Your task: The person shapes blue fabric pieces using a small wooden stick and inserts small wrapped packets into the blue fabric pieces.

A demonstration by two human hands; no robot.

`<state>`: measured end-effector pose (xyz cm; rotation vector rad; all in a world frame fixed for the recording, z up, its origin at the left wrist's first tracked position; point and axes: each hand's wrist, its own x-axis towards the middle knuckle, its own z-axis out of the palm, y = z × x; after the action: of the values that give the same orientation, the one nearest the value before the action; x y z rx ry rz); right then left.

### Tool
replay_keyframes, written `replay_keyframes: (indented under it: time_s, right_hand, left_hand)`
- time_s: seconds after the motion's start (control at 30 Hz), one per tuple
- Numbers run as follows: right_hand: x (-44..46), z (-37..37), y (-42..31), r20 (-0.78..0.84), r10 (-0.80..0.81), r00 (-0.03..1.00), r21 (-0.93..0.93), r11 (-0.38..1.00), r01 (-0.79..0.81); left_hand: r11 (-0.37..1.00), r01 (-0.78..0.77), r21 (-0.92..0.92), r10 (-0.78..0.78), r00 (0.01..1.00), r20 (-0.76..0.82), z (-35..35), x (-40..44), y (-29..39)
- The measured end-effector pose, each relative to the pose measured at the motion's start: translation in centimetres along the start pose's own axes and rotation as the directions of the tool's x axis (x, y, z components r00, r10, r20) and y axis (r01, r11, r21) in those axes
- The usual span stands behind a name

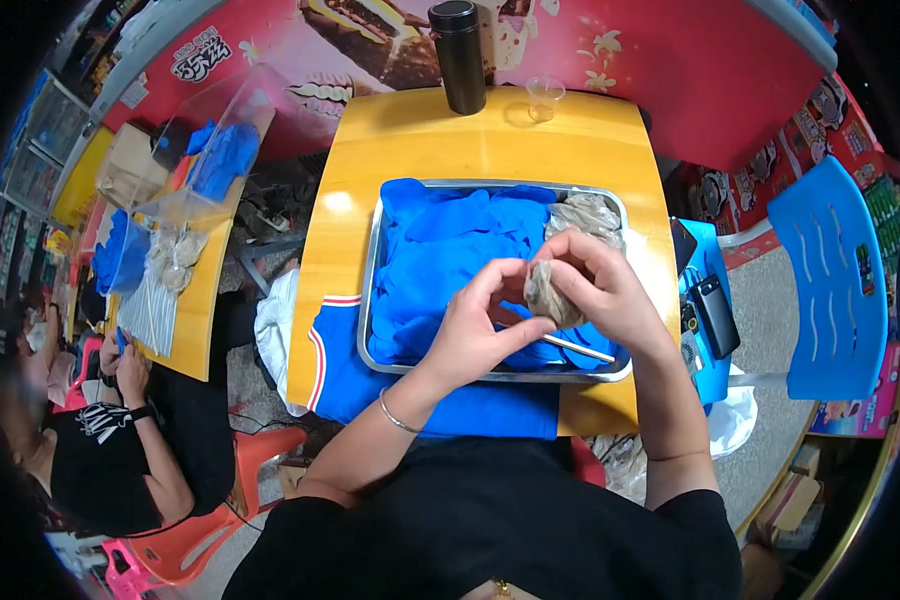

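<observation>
Both hands are over a metal tray [372, 300] filled with blue flat pieces [450, 250]. My right hand [602, 285] has its fingers wrapped round a small greyish-brown bundle [553, 297] that looks like thin plastic. My left hand [490, 318] meets it from the left, fingers curved, with thumb and fingertips at the bundle's edge. A thin light rod [582, 348] slants across the tray below the hands; its left end is hidden. More greyish-brown plastic [582, 215] lies in the tray's back right corner. Blue cloth with red and white trim [345, 375] lies under the tray.
A black bottle [458, 60] and a clear cup [544, 98] stand at the table's back. Right are a blue chair [832, 290] and a phone [715, 315] on a blue surface. A co-worker [100, 450] sits left at another table with blue pieces.
</observation>
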<state>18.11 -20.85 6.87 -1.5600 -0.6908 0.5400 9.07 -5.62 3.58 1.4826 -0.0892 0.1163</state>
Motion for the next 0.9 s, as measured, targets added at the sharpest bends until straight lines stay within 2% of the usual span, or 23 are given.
replay_keyframes:
  time_s: [0.07,0.1,0.13,0.17,0.2,0.23,0.27,0.33,0.37,0.47,0.5,0.6,0.63,0.7,0.77,0.83,0.87,0.9]
  right_hand:
    - [-0.6,0.8,-0.2,-0.007,-0.001,1.0,0.026,1.0,0.002]
    - [-0.8,1.1,-0.1,-0.029,-0.067,0.997,-0.01,0.998,0.067]
    - [-1.1,1.4,0.0,-0.054,-0.037,0.998,0.055,0.998,0.04]
    - [-1.4,1.8,0.1,-0.075,-0.006,0.997,0.121,0.993,0.015]
    - [-1.6,2.1,0.4,-0.092,0.025,0.995,0.185,0.983,-0.008]
    - [-2.0,2.3,1.4,-0.068,0.144,0.987,0.258,0.958,-0.122]
    - [-2.3,3.0,1.9,-0.066,0.169,0.983,0.386,0.913,-0.131]
    - [-3.1,4.6,2.6,-0.049,0.221,0.974,0.616,0.775,-0.145]
    - [-3.4,5.3,2.9,0.025,0.151,0.988,0.716,0.687,-0.124]
    - [-3.9,7.3,3.2,-0.036,0.251,0.967,0.724,0.674,-0.147]
    - [-3.7,8.3,2.5,-0.089,0.255,0.963,0.774,0.626,-0.094]
    - [-3.0,8.7,3.7,-0.186,0.189,0.964,0.687,0.726,-0.01]
    - [-2.8,9.1,2.4,-0.226,0.191,0.955,0.657,0.754,0.005]
    - [-2.5,9.0,1.8,-0.313,0.037,0.949,0.304,0.951,0.063]
    - [-1.9,9.1,0.4,-0.348,-0.166,0.923,-0.118,0.984,0.132]
    - [-1.7,8.7,-1.3,-0.254,-0.172,0.952,-0.164,0.977,0.133]
    - [-1.8,8.3,-2.2,-0.208,-0.175,0.962,-0.188,0.973,0.136]
    - [-2.0,7.9,-3.2,-0.164,-0.137,0.977,-0.085,0.989,0.124]
  left_hand:
    - [0.988,-0.005,-0.155,0.004,1.0,-0.012,-0.1,-0.4,-0.8]
    - [0.977,0.002,-0.215,-0.006,1.0,-0.018,-0.2,-0.7,-1.1]
    - [0.961,0.007,-0.276,-0.015,1.0,-0.024,-0.4,-1.0,-1.1]
    - [0.971,-0.015,-0.24,0.007,0.999,-0.032,-0.6,-1.3,-0.8]
    - [0.947,-0.007,-0.322,-0.016,0.998,-0.068,-0.6,-1.7,-0.3]
    - [0.915,-0.003,-0.403,-0.043,0.994,-0.104,-0.5,-2.1,0.3]
    - [0.876,-0.003,-0.482,-0.073,0.988,-0.139,-0.6,-2.5,0.6]
    - [0.865,-0.012,-0.502,-0.079,0.984,-0.161,-1.3,-3.1,0.3]
    - [0.859,-0.029,-0.511,-0.07,0.982,-0.174,-1.5,-3.4,0.3]
    - [0.851,-0.039,-0.524,-0.06,0.984,-0.17,-1.9,-4.2,0.7]
    - [0.851,-0.035,-0.525,-0.059,0.985,-0.16,-2.1,-4.4,0.9]
    - [0.88,-0.046,-0.472,-0.024,0.99,-0.142,-3.0,-5.2,-0.2]
    - [0.876,-0.005,-0.482,-0.059,0.991,-0.118,-3.2,-5.5,-0.1]
    - [0.863,0.075,-0.499,-0.127,0.989,-0.07,-3.6,-6.0,-0.1]
    - [0.864,0.108,-0.492,-0.153,0.987,-0.051,-3.7,-6.6,-0.6]
    - [0.862,0.138,-0.488,-0.174,0.984,-0.029,-3.8,-7.0,-1.0]
    - [0.883,0.118,-0.455,-0.118,0.993,0.03,-4.1,-7.1,-1.5]
    - [0.902,0.094,-0.422,-0.061,0.994,0.09,-4.5,-7.1,-2.0]
